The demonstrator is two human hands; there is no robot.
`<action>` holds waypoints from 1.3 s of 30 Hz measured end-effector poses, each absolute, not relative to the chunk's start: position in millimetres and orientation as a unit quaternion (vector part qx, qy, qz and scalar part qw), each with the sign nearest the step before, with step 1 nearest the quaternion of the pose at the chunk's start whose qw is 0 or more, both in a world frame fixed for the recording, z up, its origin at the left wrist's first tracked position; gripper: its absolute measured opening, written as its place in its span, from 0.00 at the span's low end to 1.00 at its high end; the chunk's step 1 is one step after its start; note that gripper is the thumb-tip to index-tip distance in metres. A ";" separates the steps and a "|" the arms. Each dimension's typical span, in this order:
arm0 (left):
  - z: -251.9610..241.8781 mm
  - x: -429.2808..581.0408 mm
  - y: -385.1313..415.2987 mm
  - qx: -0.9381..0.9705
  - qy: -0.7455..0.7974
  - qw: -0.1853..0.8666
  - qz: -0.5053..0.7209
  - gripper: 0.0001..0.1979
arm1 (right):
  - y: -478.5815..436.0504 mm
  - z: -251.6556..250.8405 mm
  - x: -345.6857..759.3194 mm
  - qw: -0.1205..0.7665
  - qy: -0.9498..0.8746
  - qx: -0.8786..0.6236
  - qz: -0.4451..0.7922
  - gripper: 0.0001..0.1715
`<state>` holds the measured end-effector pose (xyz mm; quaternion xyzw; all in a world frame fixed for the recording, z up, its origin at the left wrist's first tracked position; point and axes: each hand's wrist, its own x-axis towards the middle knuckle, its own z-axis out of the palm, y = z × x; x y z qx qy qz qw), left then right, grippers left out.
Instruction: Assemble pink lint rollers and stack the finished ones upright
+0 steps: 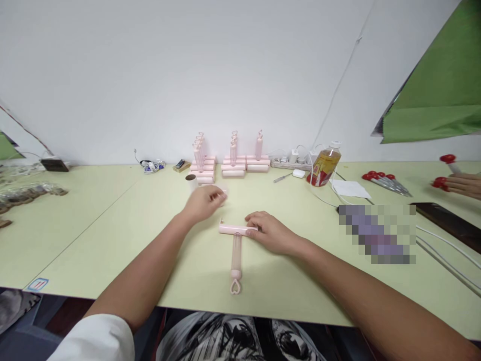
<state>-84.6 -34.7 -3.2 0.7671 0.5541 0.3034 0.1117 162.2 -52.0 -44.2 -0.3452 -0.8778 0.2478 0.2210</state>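
Note:
A pink lint roller (236, 253) lies in front of me in a T shape, with a clear handle ending in a heart-shaped loop. My right hand (270, 233) grips the right end of its pink roller head, thumb in front and fingers behind. A small upright tab shows at the head's left end. Farther back, my left hand (205, 203) is closed, fingertips at a pale pinkish piece (225, 192) that is blurred and partly hidden. Just behind that hand stands a white roll (192, 183) with a dark opening on top.
Several more pink lint rollers (233, 168) stand in rows by the wall. Right of them are a power strip (289, 164), a screwdriver (281, 177), a bottle (325, 165) and white cables. At far right, another person's hand (466, 185) is beside red-ended tools (387, 181).

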 end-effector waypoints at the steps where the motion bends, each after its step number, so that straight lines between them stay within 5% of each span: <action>1: -4.2 -75.7 -41.0 0.808 0.501 0.161 0.265 0.15 | -51.9 -44.9 162.5 0.219 -0.880 -0.340 0.250 0.09; 6: -16.3 -51.4 -56.5 0.818 0.425 0.358 0.147 0.19 | -50.0 -48.9 164.3 0.294 -0.848 -0.364 0.249 0.09; 11: -29.5 -50.1 -46.6 0.759 0.488 0.357 0.241 0.17 | -47.8 -46.5 164.3 0.393 -0.772 -0.412 0.283 0.19; 15: -30.8 -47.3 -40.5 0.645 0.520 0.451 0.331 0.17 | -48.5 -40.3 165.7 0.349 -0.742 -0.448 0.357 0.21; 18: -26.4 -45.2 -41.0 0.545 0.475 0.586 0.365 0.24 | -50.0 -37.6 166.5 0.272 -0.793 -0.425 0.342 0.11; 23: -22.9 -46.8 -46.2 0.523 0.340 0.722 0.298 0.24 | -53.5 -37.5 166.8 0.255 -0.820 -0.366 0.359 0.11; 39: -22.6 -42.4 -50.6 0.561 0.252 0.730 0.299 0.16 | -60.5 -30.0 165.5 0.250 -0.800 -0.314 0.446 0.18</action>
